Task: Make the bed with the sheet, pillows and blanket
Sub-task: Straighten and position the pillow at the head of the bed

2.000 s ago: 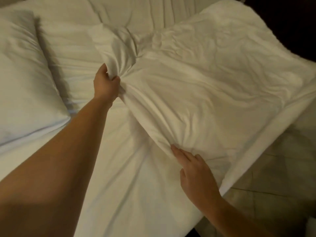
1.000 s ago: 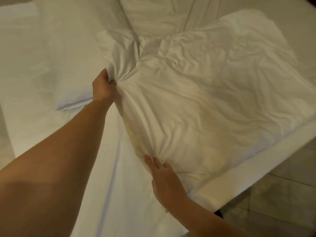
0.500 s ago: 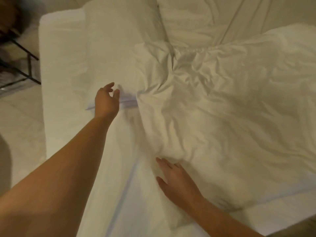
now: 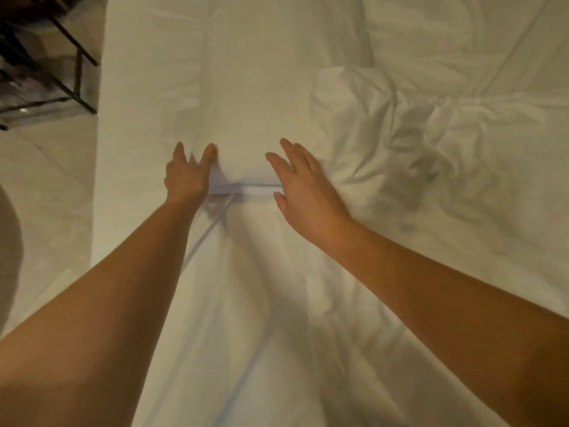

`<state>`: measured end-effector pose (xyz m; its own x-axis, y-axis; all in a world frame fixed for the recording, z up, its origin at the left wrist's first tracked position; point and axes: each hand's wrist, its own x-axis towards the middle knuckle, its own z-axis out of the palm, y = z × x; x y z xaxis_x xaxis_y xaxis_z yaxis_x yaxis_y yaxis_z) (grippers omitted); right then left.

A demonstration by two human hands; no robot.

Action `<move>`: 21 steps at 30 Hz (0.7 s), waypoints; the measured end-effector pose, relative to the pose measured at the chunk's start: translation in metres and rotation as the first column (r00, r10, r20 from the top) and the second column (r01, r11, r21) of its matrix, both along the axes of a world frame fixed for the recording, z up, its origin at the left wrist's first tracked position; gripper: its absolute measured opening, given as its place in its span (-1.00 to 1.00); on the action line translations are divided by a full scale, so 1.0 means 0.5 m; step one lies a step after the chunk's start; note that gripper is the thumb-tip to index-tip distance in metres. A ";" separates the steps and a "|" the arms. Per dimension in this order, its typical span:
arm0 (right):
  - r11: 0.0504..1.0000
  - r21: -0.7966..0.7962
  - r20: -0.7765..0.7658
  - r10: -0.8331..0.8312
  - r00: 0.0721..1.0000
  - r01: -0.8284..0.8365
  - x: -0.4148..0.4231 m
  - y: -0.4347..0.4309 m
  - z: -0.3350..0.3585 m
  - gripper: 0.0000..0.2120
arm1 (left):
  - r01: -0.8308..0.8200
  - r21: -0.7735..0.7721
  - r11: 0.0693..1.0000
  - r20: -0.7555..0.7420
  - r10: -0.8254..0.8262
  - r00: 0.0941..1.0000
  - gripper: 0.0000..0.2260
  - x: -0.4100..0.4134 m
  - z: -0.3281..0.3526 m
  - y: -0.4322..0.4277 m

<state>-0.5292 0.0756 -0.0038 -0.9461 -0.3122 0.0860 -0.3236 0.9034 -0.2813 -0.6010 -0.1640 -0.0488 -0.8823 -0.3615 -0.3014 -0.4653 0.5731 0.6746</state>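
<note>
A white pillow [image 4: 246, 97] lies flat along the bed's left part, its near edge between my hands. My left hand [image 4: 187, 175] is at that edge's left end, fingers spread and touching the pillow. My right hand [image 4: 304, 189] hovers open at the edge's right end, next to a second, crumpled white pillow [image 4: 431, 155]. The white sheet [image 4: 252, 303] covers the mattress below my arms, with long folds running toward me. Neither hand holds anything.
The bed's left side [image 4: 101, 180] drops to a pale tiled floor [image 4: 46, 186]. A dark metal-framed piece of furniture [image 4: 46, 57] stands at the top left. More rumpled white bedding [image 4: 462, 41] fills the top right.
Both hands have let go of the crumpled pillow, which now lies to the right. They moved left to the near edge of the flat pillow. The view swung left, showing floor and furniture.
</note>
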 end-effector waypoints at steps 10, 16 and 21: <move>0.919 0.385 0.043 -0.109 0.993 0.084 -0.134 -0.044 -0.104 -0.15 | 0.018 0.152 0.988 -0.091 -0.004 0.996 -0.36 -0.037 -0.087 -0.031; 0.929 0.363 -0.013 -0.072 0.997 0.072 -0.148 -0.049 -0.098 -0.48 | 0.018 0.051 0.999 -0.279 -0.003 0.960 -0.72 -0.021 -0.044 -0.034; 0.971 0.236 -0.139 0.064 0.988 -0.030 -0.084 -0.071 -0.028 -0.44 | 0.017 0.086 0.996 -0.340 0.013 0.940 -0.78 0.050 0.066 -0.079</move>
<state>-0.5714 0.0400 -0.0180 -0.9128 -0.3834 0.1409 -0.3889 0.9212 -0.0127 -0.5759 -0.2035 -0.0159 -0.9383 -0.3456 -0.0137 -0.1987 0.5063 0.8392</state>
